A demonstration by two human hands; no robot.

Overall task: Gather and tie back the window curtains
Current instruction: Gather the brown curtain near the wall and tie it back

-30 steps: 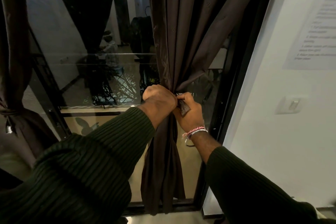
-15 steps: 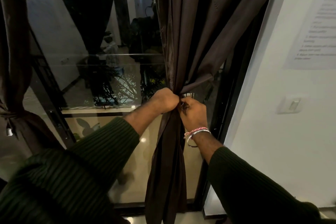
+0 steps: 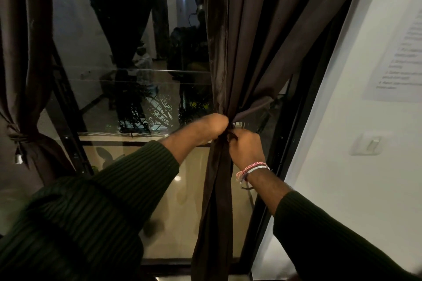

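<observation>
A dark brown curtain (image 3: 246,36) hangs at the right of the window, bunched into a narrow waist at mid height. My left hand (image 3: 211,126) grips that waist from the left, its fingers hidden behind the cloth. My right hand (image 3: 245,148), with bracelets at the wrist, pinches a dark tie-back band (image 3: 230,137) against the bunch from the right. A strip of the band (image 3: 253,108) runs up to the right toward the frame. Below the hands the cloth falls in a slim column (image 3: 217,212).
A second brown curtain (image 3: 25,52) at the far left is tied at its waist (image 3: 18,136), with a small metal piece hanging below. The black window frame (image 3: 294,143) borders a white wall (image 3: 342,166) with a switch (image 3: 367,145) and a printed sheet (image 3: 402,57).
The bunched waist has grown tighter and narrower. My left forearm has stretched out further and my hands have closed in on the tie-back band. The small dark piece seen earlier in my right hand is hidden.
</observation>
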